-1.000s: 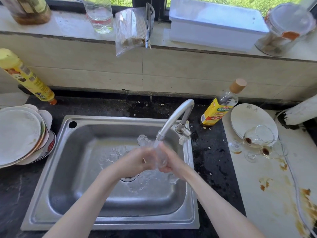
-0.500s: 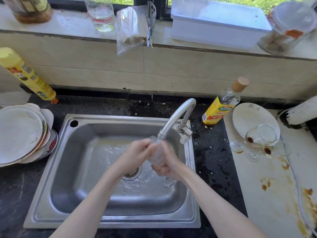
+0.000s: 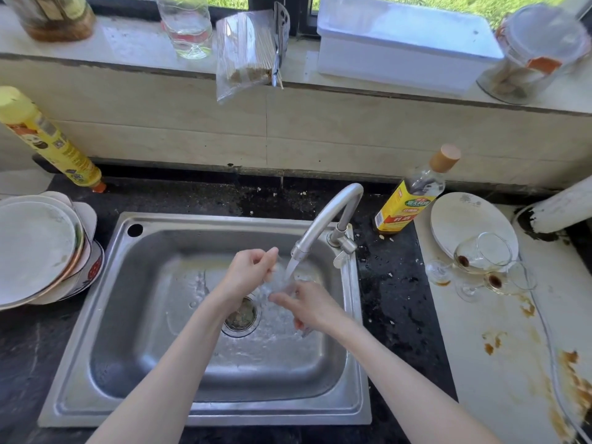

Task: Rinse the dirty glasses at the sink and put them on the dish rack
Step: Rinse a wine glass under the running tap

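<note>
Head view: a clear stemmed glass (image 3: 285,282) is held under the running faucet (image 3: 323,219) over the sink (image 3: 153,315). Left hand (image 3: 246,277) pinches its upper end, fingers curled; right hand (image 3: 312,307) grips its lower end. Its long axis runs between the hands, tilted. Two soiled glasses (image 3: 487,264) lie on the bench's right side, nearer the right hand. No dish rack identifiable.

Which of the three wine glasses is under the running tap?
The wine glass held by both hands over the sink; water pours onto it. The other two wine glasses lie on their sides, stained, on the right counter.
</note>
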Demonstrator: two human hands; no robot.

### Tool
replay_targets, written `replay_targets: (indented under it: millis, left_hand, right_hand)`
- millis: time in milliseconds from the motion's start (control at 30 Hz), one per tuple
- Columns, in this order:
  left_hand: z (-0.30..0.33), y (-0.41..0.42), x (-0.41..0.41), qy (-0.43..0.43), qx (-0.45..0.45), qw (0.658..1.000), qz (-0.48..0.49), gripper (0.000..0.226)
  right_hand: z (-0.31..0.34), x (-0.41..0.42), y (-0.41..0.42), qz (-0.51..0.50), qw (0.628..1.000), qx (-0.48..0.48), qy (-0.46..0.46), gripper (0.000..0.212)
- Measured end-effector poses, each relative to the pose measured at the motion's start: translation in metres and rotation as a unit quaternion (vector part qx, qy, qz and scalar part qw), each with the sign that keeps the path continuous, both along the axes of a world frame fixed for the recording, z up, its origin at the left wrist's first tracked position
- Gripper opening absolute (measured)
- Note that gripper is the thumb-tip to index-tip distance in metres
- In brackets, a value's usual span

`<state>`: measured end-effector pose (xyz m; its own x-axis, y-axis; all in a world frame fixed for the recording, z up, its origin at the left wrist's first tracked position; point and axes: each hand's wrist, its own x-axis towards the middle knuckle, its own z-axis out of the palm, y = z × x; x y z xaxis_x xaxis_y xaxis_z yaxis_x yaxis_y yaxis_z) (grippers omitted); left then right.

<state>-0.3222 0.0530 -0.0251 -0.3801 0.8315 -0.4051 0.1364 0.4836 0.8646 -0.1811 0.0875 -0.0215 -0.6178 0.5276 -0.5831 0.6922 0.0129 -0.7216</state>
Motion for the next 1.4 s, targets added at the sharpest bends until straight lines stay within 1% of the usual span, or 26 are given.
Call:
replay_targets:
  millis: [67,133,200,267,333,400,433,467,533,600,667,733,767,833,867,900,967,1000,1033,1100,1133,1167,1233,1300,1367,1400]
  left_hand:
    - [-0.002,-0.002,-0.002,-0.014,-0.015,0.999,0.031,0.041]
    - [-0.004,-0.004,-0.01,-0.038,-0.025,0.996,0.079,0.041]
    - [-0.008,-0.008,-0.018,-0.108,-0.034,0.985,0.127,0.039]
    - [-0.013,-0.013,-0.023,-0.168,-0.053,0.971,0.163,0.038]
    - [-0.017,-0.016,-0.024,-0.218,-0.069,0.954,0.194,0.037]
    - [-0.021,-0.019,-0.024,-0.284,-0.082,0.926,0.235,0.037]
    - [-0.023,-0.021,-0.025,-0.326,-0.091,0.905,0.259,0.037]
    - [-0.026,-0.023,-0.025,-0.366,-0.101,0.881,0.281,0.038]
    - [-0.033,-0.028,-0.022,-0.422,-0.12,0.845,0.306,0.038]
    - [-0.038,-0.031,-0.016,-0.447,-0.134,0.827,0.314,0.037]
    - [-0.04,-0.035,-0.012,-0.456,-0.136,0.819,0.321,0.037]
    - [-0.04,-0.04,-0.009,-0.46,-0.131,0.816,0.325,0.038]
    - [-0.041,-0.042,-0.008,-0.46,-0.128,0.818,0.32,0.039]
    - [-0.044,-0.048,-0.009,-0.453,-0.122,0.829,0.303,0.039]
    - [-0.045,-0.05,-0.011,-0.44,-0.114,0.84,0.294,0.04]
    - [-0.046,-0.051,-0.012,-0.419,-0.1,0.856,0.286,0.04]
    - [-0.044,-0.051,-0.012,-0.355,-0.055,0.894,0.267,0.038]
    - [-0.041,-0.049,-0.01,-0.307,-0.029,0.917,0.252,0.036]
    - [-0.035,-0.047,-0.006,-0.242,-0.004,0.941,0.235,0.034]
    - [-0.025,-0.04,0.001,-0.054,0.045,0.98,0.185,0.032]
    - [-0.018,-0.036,0.006,0.048,0.074,0.986,0.143,0.032]
    - [-0.013,-0.033,0.011,0.138,0.118,0.978,0.105,0.03]
    - [-0.008,-0.029,0.022,0.254,0.219,0.94,0.063,0.023]
    - [-0.007,-0.026,0.03,0.296,0.277,0.913,0.052,0.019]
    - [-0.006,-0.022,0.032,0.268,0.287,0.918,0.056,0.023]
    - [-0.005,-0.022,0.032,0.238,0.278,0.929,0.06,0.033]
  right_hand:
    - [0.001,0.001,0.002,0.022,0.999,0.035,-0.032,0.034]
    - [0.002,0.003,0.007,0.028,0.999,0.03,-0.032,0.035]
    - [0.006,0.005,0.012,-0.027,0.998,-0.047,0.013,0.027]
    - [0.009,0.006,0.014,-0.112,0.98,-0.151,0.065,0.016]
    - [0.009,0.006,0.013,-0.194,0.939,-0.259,0.114,0.015]
    - [0.007,0.005,0.014,-0.262,0.873,-0.364,0.19,0.02]
    - [0.007,0.004,0.014,-0.276,0.842,-0.401,0.232,0.018]
    - [0.008,0.004,0.013,-0.272,0.821,-0.425,0.268,0.016]
    - [0.008,0.001,0.011,-0.245,0.802,-0.448,0.309,0.018]
    - [0.009,-0.002,0.009,-0.225,0.799,-0.459,0.318,0.021]
    - [0.009,-0.003,0.009,-0.211,0.802,-0.46,0.318,0.02]
    - [0.007,-0.002,0.01,-0.231,0.806,-0.454,0.302,0.025]
    - [0.003,-0.001,0.011,-0.247,0.815,-0.438,0.287,0.033]
    - [-0.008,0.003,0.014,-0.262,0.853,-0.377,0.247,0.048]
    - [-0.013,0.006,0.014,-0.264,0.872,-0.345,0.228,0.05]
    - [-0.017,0.008,0.015,-0.265,0.885,-0.318,0.213,0.046]
    - [-0.022,0.01,0.014,-0.275,0.901,-0.278,0.187,0.031]
    - [-0.024,0.008,0.013,-0.294,0.904,-0.263,0.168,0.028]
    - [-0.026,0.006,0.012,-0.323,0.9,-0.255,0.146,0.028]
    - [-0.032,0.002,0.009,-0.389,0.872,-0.269,0.125,0.021]
    - [-0.035,0.001,0.008,-0.418,0.85,-0.293,0.129,0.017]
    - [-0.038,0.002,0.006,-0.44,0.827,-0.322,0.141,0.019]
    - [-0.042,0.004,0.003,-0.462,0.778,-0.384,0.184,0.023]
    - [-0.041,0.005,-0.001,-0.47,0.741,-0.427,0.217,0.023]
    - [-0.039,0.005,-0.004,-0.474,0.721,-0.451,0.228,0.018]
    - [-0.04,0.006,-0.005,-0.475,0.715,-0.458,0.231,0.016]
